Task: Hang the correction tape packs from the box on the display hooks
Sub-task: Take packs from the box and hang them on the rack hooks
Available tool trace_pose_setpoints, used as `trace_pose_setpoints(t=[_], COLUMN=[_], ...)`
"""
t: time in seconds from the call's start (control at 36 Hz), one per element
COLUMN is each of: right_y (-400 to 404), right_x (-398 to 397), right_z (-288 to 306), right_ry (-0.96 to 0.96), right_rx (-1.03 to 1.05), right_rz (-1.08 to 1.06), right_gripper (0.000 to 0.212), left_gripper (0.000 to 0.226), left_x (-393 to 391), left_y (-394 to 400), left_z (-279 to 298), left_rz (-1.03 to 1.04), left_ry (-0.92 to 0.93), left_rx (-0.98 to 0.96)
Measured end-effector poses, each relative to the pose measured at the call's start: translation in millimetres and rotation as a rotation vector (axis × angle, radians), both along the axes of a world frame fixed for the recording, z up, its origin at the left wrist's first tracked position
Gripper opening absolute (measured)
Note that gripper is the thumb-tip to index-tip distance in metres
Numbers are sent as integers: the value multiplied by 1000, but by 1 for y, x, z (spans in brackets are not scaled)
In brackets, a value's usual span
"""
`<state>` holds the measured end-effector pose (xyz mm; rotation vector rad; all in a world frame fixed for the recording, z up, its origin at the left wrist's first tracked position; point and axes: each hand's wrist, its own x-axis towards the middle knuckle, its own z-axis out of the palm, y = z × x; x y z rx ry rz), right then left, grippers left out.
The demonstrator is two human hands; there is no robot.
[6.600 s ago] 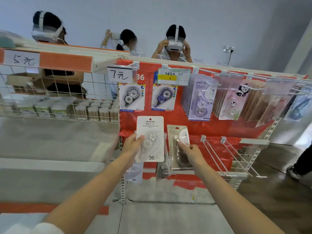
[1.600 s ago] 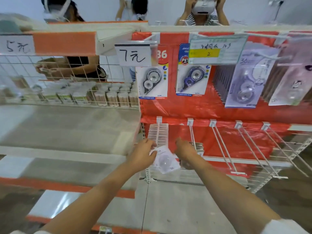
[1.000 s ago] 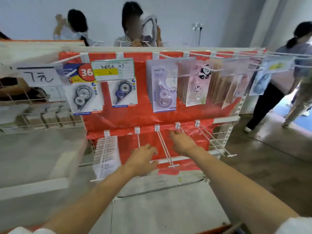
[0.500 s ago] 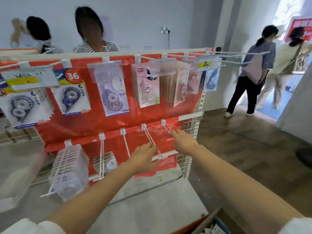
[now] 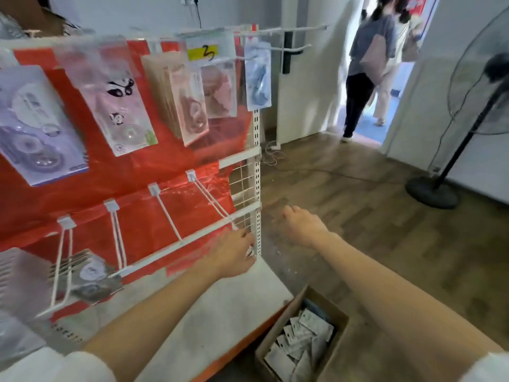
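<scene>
A brown cardboard box (image 5: 337,312) stands on the floor at the lower right, with several white correction tape packs (image 5: 300,343) loose inside. Above it, my right hand (image 5: 301,224) hovers empty with relaxed fingers, past the rack's right edge. My left hand (image 5: 234,250) is empty too, its fingers loosely curled in front of the rack's right post. White display hooks (image 5: 168,213) stick out from the red backing in a lower row; the right ones are bare. Hung packs (image 5: 88,274) fill the hooks at the lower left.
The upper row carries other hung packs (image 5: 121,103). The grey base shelf (image 5: 220,307) runs under the hooks. A black floor fan (image 5: 454,161) stands at the right. Two people (image 5: 366,64) walk through a doorway at the back right.
The view has swung right and down, bringing the box into sight. Both hands have moved right, off the hooks; the right hand is now past the rack's edge.
</scene>
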<state>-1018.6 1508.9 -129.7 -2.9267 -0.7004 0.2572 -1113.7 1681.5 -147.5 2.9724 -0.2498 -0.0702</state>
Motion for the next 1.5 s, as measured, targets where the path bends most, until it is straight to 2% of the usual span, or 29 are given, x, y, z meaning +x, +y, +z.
trace_pose_setpoints(t=[0.33, 0.53, 0.58, 0.67, 0.78, 0.94, 1.17, 1.28, 1.44, 1.5], right_y=[-81, -103, -107, -110, -110, -110, -119, -127, -142, -145], right_x=[-9, -27, -33, -41, -51, -60, -37, -9, 35, 45], right_z=[-121, -202, -232, -278, -350, -468, -587, -635, -701, -717], right_ry=[363, 568, 626, 698, 805, 904, 873, 783, 555, 519], right_rx=[13, 74, 100, 136, 172, 166, 154, 92, -47, -110], right_rz=[-251, -410, -460, -538, -640, -684, -682, -626, -528, -457], right_gripper=[41, 35, 35, 51, 44, 42, 38, 42, 56, 57], left_gripper=[39, 36, 35, 36, 34, 37, 29, 43, 55, 55], left_x=[37, 55, 56, 57, 55, 41, 52, 64, 86, 93], left_y=[-60, -84, -90, -98, -106, -113, -116, -123, -138, -139], left_z=[-90, -163, -194, -247, -327, -448, -575, -644, -745, -772], left_rz=[-116, -90, -50, 5, 35, 61, 10, -11, -109, -173], left_ry=[266, 420, 471, 581, 701, 803, 830, 865, 921, 930], left_rx=[22, -89, -142, -215, -232, -194, -100, -55, 168, 321])
